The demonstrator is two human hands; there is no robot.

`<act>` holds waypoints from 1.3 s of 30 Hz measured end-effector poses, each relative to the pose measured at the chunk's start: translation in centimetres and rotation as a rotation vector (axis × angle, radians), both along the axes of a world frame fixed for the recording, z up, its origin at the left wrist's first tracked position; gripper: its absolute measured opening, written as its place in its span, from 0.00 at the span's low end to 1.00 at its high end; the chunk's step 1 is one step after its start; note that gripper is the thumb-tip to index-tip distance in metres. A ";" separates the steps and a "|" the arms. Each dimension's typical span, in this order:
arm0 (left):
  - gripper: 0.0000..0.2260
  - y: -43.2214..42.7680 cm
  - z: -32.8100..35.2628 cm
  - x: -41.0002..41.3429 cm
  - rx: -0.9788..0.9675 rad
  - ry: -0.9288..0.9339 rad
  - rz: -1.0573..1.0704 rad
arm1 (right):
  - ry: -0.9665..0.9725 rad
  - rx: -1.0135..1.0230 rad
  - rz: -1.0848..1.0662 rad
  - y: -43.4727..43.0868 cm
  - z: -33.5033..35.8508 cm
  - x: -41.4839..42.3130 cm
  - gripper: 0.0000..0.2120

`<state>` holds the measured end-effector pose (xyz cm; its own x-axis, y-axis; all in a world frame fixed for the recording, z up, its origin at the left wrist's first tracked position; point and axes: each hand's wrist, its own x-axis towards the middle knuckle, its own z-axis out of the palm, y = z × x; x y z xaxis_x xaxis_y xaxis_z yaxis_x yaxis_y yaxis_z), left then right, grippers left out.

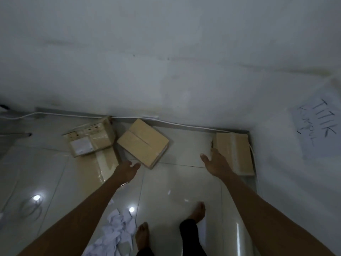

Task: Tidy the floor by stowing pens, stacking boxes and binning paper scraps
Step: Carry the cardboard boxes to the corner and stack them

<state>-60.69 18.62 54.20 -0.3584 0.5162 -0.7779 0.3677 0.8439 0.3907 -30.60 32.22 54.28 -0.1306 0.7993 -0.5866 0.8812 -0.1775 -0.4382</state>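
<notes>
Three cardboard boxes lie on the tiled floor along the wall. The left box [90,138] carries a white label and tape, with a flat taped piece [107,163] below it. A plain middle box [143,143] lies askew. The right box [233,152] sits in the corner. My left hand [127,169] reaches out, fingers relaxed, just short of the middle box's near corner. My right hand [215,159] is spread open beside the right box's left edge, holding nothing. Crumpled white paper scraps [114,230] lie by my left foot.
A white cable [59,114] runs along the skirting behind the boxes. A handwritten paper sign [319,124] hangs on the right wall. My bare feet [199,211] stand on glossy tiles in the foreground. Walls close off the far and right sides.
</notes>
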 end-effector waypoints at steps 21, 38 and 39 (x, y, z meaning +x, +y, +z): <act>0.28 -13.7 0.4 -9.6 -0.007 0.113 0.416 | 0.046 -0.048 0.397 -3.6 0.0 -14.4 0.37; 0.29 -11.7 -6.1 -17.9 0.005 0.088 0.507 | 0.074 -0.075 0.443 -2.6 -6.7 -26.7 0.34; 0.29 -12.1 -6.9 -18.8 0.000 0.085 0.510 | 0.074 -0.094 0.431 -2.8 -7.4 -27.5 0.35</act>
